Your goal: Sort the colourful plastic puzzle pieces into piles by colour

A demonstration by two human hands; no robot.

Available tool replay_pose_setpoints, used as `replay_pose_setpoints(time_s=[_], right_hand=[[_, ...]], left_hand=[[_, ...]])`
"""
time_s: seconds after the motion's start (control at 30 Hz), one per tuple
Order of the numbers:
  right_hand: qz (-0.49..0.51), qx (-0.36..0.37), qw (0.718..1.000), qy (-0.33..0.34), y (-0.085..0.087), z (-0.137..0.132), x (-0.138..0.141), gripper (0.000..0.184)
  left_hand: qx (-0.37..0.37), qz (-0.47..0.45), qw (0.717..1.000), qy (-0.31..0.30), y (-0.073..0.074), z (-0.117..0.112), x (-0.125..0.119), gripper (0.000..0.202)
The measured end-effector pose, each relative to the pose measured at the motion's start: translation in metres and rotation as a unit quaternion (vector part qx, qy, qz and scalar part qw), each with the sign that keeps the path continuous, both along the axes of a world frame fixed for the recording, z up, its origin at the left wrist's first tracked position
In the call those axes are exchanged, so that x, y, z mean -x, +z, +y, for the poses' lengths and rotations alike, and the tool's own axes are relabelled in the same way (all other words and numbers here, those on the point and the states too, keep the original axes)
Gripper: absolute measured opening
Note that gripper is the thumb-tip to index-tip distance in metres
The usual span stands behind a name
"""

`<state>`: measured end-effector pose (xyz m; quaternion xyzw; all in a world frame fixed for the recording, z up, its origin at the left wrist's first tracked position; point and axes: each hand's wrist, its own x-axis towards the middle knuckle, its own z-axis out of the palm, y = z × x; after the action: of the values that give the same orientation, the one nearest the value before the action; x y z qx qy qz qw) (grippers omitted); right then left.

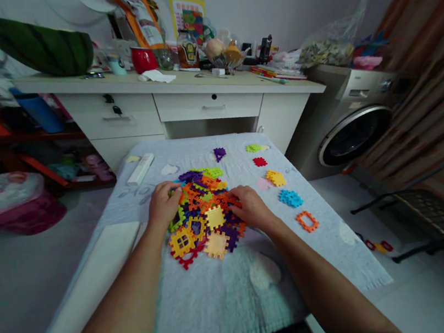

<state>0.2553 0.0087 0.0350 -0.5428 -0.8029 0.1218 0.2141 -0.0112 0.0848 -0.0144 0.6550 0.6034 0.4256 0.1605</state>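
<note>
A heap of flat plastic interlocking tiles (202, 214) in orange, yellow, purple, green and red lies in the middle of a small table covered with a pale blue towel (209, 302). My left hand (163, 204) rests on the heap's left edge, fingers curled over the tiles. My right hand (250, 207) presses on the heap's right edge, fingers bent onto the pieces. Whether either hand grips one tile is hidden. Loose tiles lie to the right: purple (219, 153), green (256, 148), red (259, 161), yellow (276, 178), blue (290, 198) and an orange frame (307, 221).
A white flat bar (140, 169) lies at the table's far left corner. Behind stands a cluttered white desk (178, 98) with drawers and a watermelon (37, 46). A washing machine (351, 125) is at right, a black chair (429, 213) nearer, a pink tub (6, 207) at left.
</note>
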Motion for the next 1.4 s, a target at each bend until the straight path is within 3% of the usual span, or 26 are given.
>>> replay_pose_setpoints(time_s=[0.2, 0.37, 0.43, 0.53, 0.67, 0.87, 1.13, 1.4], right_hand=[[0.113, 0.003, 0.993, -0.023, 0.013, -0.003, -0.019, 0.014], [0.114, 0.019, 0.987, -0.114, 0.033, -0.024, -0.075, 0.023], [0.094, 0.017, 0.980, -0.172, 0.036, -0.038, -0.105, 0.017], [0.031, 0.000, 0.968, -0.249, 0.029, -0.058, -0.147, 0.009], [-0.030, -0.040, 0.948, -0.315, 0.006, -0.080, -0.181, 0.007], [-0.014, -0.008, 0.954, -0.298, -0.015, -0.100, -0.182, 0.020], [-0.065, 0.004, 0.973, -0.222, -0.017, -0.099, -0.173, 0.030], [-0.085, 0.044, 0.967, -0.235, -0.016, -0.102, -0.164, 0.035]], left_hand=[[0.003, 0.004, 1.000, 0.003, 0.000, -0.001, 0.000, 0.031], [0.007, 0.004, 1.000, 0.004, -0.002, 0.000, 0.000, 0.033], [0.006, 0.008, 1.000, 0.004, -0.003, 0.001, 0.000, 0.032], [-0.002, 0.017, 1.000, 0.006, -0.004, 0.002, 0.001, 0.032], [-0.004, 0.027, 1.000, 0.004, -0.006, 0.004, 0.001, 0.032], [-0.004, 0.028, 1.000, 0.004, -0.006, 0.004, 0.002, 0.032], [-0.007, 0.024, 1.000, 0.009, -0.005, 0.002, 0.001, 0.031], [-0.013, 0.021, 1.000, 0.000, -0.005, 0.002, 0.001, 0.030]])
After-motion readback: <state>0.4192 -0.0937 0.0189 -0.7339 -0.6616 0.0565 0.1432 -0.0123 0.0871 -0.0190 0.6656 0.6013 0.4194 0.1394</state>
